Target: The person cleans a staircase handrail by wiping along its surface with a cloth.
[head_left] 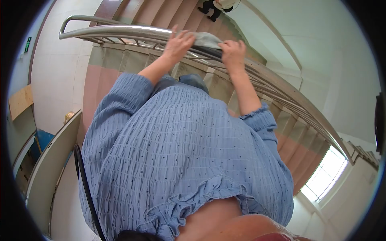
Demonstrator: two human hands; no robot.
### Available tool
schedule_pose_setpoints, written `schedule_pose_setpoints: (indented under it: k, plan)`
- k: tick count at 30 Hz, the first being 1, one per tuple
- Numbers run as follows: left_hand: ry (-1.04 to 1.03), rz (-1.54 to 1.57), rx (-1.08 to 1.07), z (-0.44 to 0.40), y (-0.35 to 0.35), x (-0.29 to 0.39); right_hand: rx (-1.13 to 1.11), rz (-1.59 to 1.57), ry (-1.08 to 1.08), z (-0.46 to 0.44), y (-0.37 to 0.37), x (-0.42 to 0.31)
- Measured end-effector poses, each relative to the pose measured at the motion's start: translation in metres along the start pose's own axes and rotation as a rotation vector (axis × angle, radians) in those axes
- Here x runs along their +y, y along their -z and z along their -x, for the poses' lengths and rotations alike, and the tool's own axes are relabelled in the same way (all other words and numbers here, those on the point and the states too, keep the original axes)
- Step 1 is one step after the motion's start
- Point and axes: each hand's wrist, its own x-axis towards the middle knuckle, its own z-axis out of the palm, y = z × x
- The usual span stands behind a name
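Observation:
A pale grey cloth (pixel 207 39) lies draped over the top of a metal stair handrail (pixel 132 30), bunched between my two hands. At the cloth's left end, my left hand (pixel 179 43) grips it against the rail, with the index finger raised. My right hand (pixel 234 51) has its fingers closed on the right end. Beneath the cloth, a dark stretch of the rail shows between the hands. The palms and the far side of the rail are hidden.
Stairs (pixel 108 60) run below and beyond the railing. Another person (pixel 217 7) stands on the far flight at the top. A door (pixel 52 164) is at the left, and a bright window (pixel 325 174) at the lower right. A black cable (pixel 85 184) hangs beside my left side.

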Motion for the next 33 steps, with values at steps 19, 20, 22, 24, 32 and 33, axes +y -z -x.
schedule_pose_setpoints:
  k: [19,20,22,24,32,33]
  plan:
    - [0.268,0.23,0.071,0.021,-0.012,-0.053,-0.065,-0.202,0.077,-0.036,-0.043,-0.048]
    - [0.261,0.321,0.103,0.017,-0.008,-0.038,-0.069,-0.207,0.093,-0.032,-0.042,-0.041]
    - [0.2,0.357,0.021,0.001,-0.019,-0.005,-0.093,-0.1,0.131,-0.019,-0.022,-0.011]
    - [0.143,0.448,0.038,-0.02,-0.023,0.03,-0.143,-0.053,0.076,-0.001,-0.001,0.026]
    - [0.057,0.252,-0.014,-0.03,-0.02,0.033,-0.354,-0.346,-0.188,-0.003,0.024,0.041]
    - [0.099,0.195,-0.092,-0.023,-0.017,0.02,-0.366,-0.345,-0.169,-0.011,0.017,0.029]
